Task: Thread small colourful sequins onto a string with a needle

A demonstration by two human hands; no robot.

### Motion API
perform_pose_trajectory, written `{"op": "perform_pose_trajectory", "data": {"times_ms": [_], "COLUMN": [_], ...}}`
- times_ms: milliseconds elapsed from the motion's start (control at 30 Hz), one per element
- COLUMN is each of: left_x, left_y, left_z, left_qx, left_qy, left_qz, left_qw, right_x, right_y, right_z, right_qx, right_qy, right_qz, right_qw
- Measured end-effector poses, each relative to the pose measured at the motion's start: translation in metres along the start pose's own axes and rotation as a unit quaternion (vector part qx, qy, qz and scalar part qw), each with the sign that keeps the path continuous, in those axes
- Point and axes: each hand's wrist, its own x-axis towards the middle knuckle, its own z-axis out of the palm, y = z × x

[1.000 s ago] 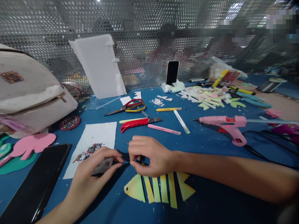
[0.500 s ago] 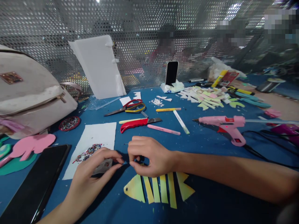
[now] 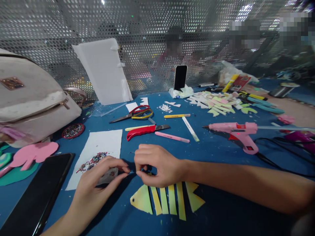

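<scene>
A thin, clear strand, probably thread, runs between the fingertips of my two hands. My left hand pinches one end with thumb and forefinger. From the other side my right hand is closed on it, thumb against curled fingers. Behind my left fingers shows a small see-through plastic bag, partly covered. Just below my right hand lies a yellow-green paper fish, cut into a head with a dark eye, several strips and a tail. Colourful beads are heaped on a white sheet beyond my left hand.
A red-handled knife, scissors and several markers lie ahead. On the right is a pink glue gun with a cable. Left are a black phone, a bead dish and a backpack. Paper scraps pile up behind.
Hardly anything differs. Both hands keep the same pinch on the strand, and the view has shifted very slightly.
</scene>
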Motion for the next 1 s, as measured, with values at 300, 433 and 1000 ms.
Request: {"op": "perform_pose_trajectory", "data": {"times_ms": [300, 433, 1000], "left_x": [0.001, 0.003, 0.009], "left_y": [0.005, 0.008, 0.021], "left_z": [0.002, 0.004, 0.007], "left_qx": [0.001, -0.005, -0.018], "left_qy": [-0.016, -0.010, 0.002], "left_qz": [0.026, 0.039, 0.047], "left_qw": [1.000, 0.999, 0.999], "right_x": [0.001, 0.001, 0.002], "right_y": [0.000, 0.000, 0.004], "right_z": [0.001, 0.000, 0.000], "right_qx": [0.004, -0.007, 0.013], "right_qy": [0.004, -0.005, 0.010], "right_qz": [-0.008, -0.007, -0.017], "right_qw": [1.000, 1.000, 1.000]}}
